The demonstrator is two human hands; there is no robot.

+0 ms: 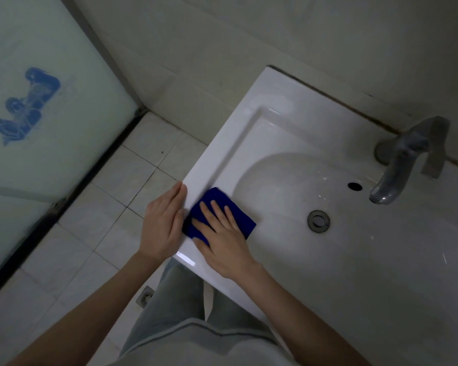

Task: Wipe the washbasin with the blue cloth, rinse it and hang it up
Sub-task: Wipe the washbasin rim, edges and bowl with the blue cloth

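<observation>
While you are standing at a white washbasin (275, 107) set against a pale wall, a tiled floor (72, 254) and a frosted glass door (50, 159) are showing on your left, and a grey faucet (405, 159) is reaching over the bowl near the drain (318, 221). Your left hand (163, 223) is lying with straight, closed fingers along the basin's outer side edge, holding nothing. Your right hand (220, 241) is pressing flat, fingers spread, on the folded blue cloth (217, 195), which is lying on the front left rim, just beside your left hand.
</observation>
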